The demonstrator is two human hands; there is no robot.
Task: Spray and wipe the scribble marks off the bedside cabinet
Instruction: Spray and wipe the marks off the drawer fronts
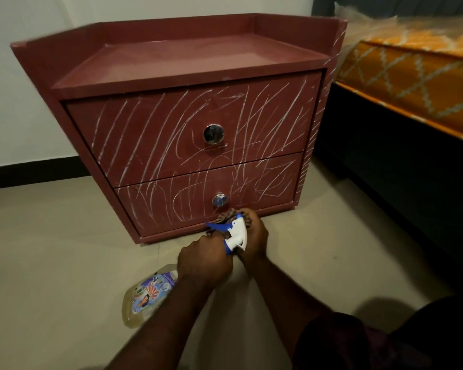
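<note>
A dark red bedside cabinet (193, 76) with two drawers stands on the floor, white scribble marks (257, 121) covering both drawer fronts and its right edge. Low in front of it, my left hand (203, 260) grips the neck of a spray bottle (145, 297) of yellowish liquid, tilted with its body toward me. Its white and blue trigger head (234, 232) points left. My right hand (255, 236) is curled round the trigger head's right side and also holds a checked brown cloth (229, 216) bunched by the lower drawer.
A bed with an orange patterned mattress (412, 73) in plastic wrap stands close on the right, its dark base (385, 169) beside the cabinet. A white wall with black skirting (32, 172) is behind. Beige tiled floor (51, 249) spreads left. My knee (372, 343) is at bottom right.
</note>
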